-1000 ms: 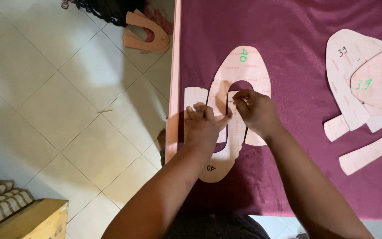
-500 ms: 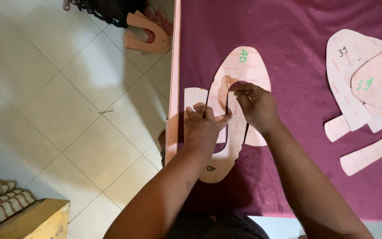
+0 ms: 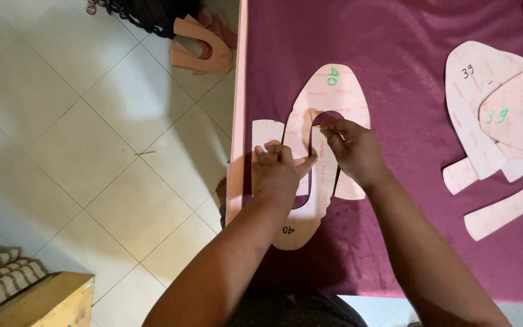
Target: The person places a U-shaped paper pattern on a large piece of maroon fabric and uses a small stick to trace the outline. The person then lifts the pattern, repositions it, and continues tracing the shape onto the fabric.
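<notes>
Tiles fill the left of the view, pale floor with a cardboard box at the bottom corner and a spare tan horseshoe-shaped pattern piece lying on the floor near the top. Moving right, the pink edge of the bench comes in, draped in maroon cloth.

On that cloth, the work: the left hand lies knuckles up, fingers together and pressed flat on the pale cardboard shoe pattern, pinning it near the bench edge. Just beside it, the right hand is pinched shut at the fingertips on the inner edge of the cutout (whether it grips a marker or the card alone, I cannot tell). By my reading, the step in hand is holding the pattern steady and working along its inner curve. The next move would call for firm pressure from the left hand so the card does not slide on the cloth.

Further right, well apart, 2 or more other pattern pieces lie overlapped, untouched.
</notes>
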